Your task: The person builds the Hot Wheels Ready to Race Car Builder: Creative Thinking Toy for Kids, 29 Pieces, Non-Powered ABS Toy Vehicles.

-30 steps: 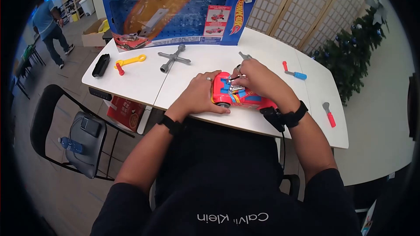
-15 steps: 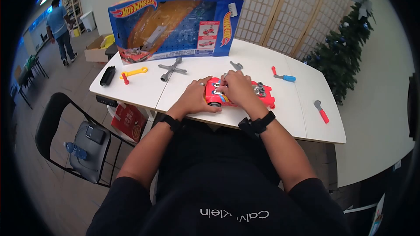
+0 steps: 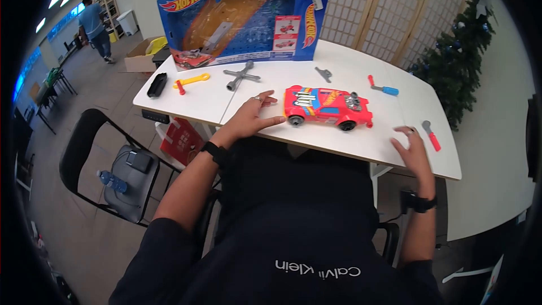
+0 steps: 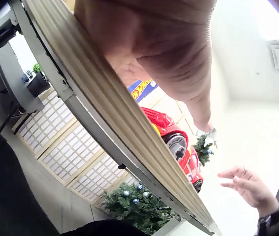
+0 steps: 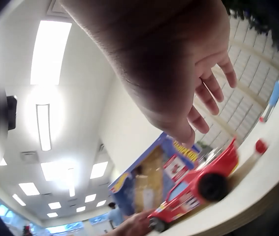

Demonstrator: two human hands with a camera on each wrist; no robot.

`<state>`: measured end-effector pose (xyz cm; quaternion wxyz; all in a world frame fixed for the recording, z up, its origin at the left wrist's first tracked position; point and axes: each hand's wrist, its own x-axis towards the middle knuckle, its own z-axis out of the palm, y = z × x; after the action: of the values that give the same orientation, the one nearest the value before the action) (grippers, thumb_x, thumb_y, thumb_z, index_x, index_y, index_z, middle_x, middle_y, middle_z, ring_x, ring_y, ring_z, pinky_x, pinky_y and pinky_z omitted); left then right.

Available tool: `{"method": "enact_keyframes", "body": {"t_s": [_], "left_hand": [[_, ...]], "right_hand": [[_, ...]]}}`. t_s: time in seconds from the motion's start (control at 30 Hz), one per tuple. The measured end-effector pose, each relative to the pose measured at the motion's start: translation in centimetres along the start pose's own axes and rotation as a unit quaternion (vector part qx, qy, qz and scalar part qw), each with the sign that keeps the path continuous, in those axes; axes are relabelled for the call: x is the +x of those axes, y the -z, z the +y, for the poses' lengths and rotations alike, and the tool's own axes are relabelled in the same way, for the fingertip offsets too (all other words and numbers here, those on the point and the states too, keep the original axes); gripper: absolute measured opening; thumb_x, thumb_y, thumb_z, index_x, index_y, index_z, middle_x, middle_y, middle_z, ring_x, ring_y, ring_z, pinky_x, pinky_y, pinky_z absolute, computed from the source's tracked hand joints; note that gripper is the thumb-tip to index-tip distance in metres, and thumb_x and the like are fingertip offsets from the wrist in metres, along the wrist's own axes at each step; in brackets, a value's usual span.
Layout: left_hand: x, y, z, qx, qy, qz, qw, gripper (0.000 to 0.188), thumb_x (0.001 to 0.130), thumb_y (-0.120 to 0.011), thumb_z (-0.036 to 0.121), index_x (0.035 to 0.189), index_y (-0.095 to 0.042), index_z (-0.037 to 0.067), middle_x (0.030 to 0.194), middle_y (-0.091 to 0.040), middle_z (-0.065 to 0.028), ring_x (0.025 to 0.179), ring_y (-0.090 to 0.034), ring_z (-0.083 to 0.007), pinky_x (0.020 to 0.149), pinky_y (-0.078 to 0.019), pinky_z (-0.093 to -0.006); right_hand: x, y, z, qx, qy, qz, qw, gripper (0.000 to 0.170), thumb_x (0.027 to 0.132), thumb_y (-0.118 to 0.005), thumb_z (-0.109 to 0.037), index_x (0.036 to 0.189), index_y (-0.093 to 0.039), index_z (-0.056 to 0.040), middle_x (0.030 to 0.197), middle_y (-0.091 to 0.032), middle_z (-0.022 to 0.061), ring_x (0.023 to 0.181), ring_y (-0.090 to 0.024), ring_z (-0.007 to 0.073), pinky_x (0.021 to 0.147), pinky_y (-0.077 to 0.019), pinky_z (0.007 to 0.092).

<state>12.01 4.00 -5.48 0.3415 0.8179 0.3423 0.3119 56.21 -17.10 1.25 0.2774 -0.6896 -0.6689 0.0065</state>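
Note:
A red toy car stands on its wheels on the white table, with a chrome piece on top at its left end and a chrome engine at its right. My left hand rests by the car's left end, fingers spread, its thumb tip right at the bodywork. My right hand is off to the right of the car, fingers loose and holding nothing. Just beyond it lies a grey tool with a red handle. The right wrist view shows the car below the relaxed fingers.
Behind the car lies a small grey part; a blue-handled tool is at the right. Leftward are a grey cross wrench, a yellow wrench, a red peg and a black piece. A Hot Wheels box stands behind.
My right hand has left the top of the car and moved right, over the table's right part. The left hand has loosened from the car's left end and stays beside it.

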Motion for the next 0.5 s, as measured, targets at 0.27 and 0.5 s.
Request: {"method": "enact_keyframes", "body": {"t_s": [0.27, 0.5], "left_hand": [[0.5, 3.7, -1.2, -0.155, 0.097, -0.077, 0.98, 0.055, 0.098, -0.076, 0.027, 0.142, -0.056, -0.001, 0.139, -0.063, -0.012, 0.129, -0.059, -0.019, 0.115, -0.0428, -0.0336], [1.1, 5.5, -2.2, -0.195, 0.108, -0.123, 0.967, 0.045, 0.1, -0.073, 0.015, 0.139, -0.056, -0.001, 0.13, -0.067, -0.0084, 0.117, -0.064, -0.0131, 0.106, -0.0498, -0.0276]], "right_hand": [[-1.7, -0.4, 7.6, -0.042, -0.108, -0.115, 0.986, 0.06, 0.086, -0.085, -0.023, 0.137, -0.058, -0.0051, 0.138, -0.058, 0.0225, 0.127, -0.06, 0.0384, 0.109, -0.0467, 0.0415], [-1.2, -3.0, 9.9, -0.009, -0.101, -0.074, 0.992, 0.064, 0.09, -0.081, -0.03, 0.142, -0.055, -0.0042, 0.151, -0.051, 0.0238, 0.145, -0.045, 0.0395, 0.119, -0.0375, 0.0419]]}}
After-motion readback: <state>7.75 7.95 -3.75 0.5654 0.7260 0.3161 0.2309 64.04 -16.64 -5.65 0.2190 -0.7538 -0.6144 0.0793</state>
